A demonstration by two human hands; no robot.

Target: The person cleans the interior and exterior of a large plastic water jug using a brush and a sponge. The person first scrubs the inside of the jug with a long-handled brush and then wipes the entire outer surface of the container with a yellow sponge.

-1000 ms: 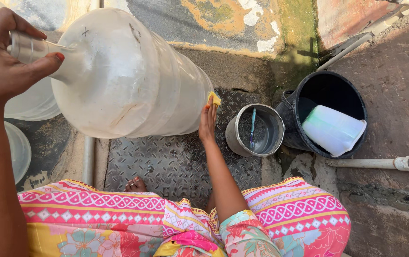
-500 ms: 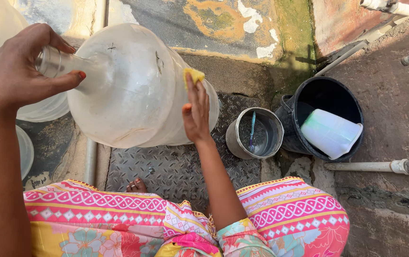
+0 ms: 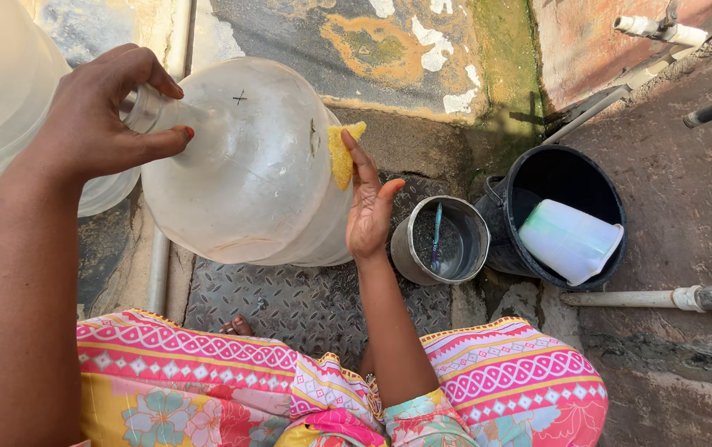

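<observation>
Left hand (image 3: 95, 124) is closed around the neck of a large translucent water jug (image 3: 248, 165), which is held tilted on its side above the diamond-plate metal floor (image 3: 306, 302). Right hand (image 3: 366, 207) is mostly open, fingers extended, pressing a yellow sponge (image 3: 342, 153) flat against the jug's side wall. Just right of that hand stands a small grey metal tin (image 3: 443, 240) with a thin blue-handled tool inside; beside the tin sits a black bucket (image 3: 567, 215) holding a pale plastic container (image 3: 570, 240) lying on its side.
</observation>
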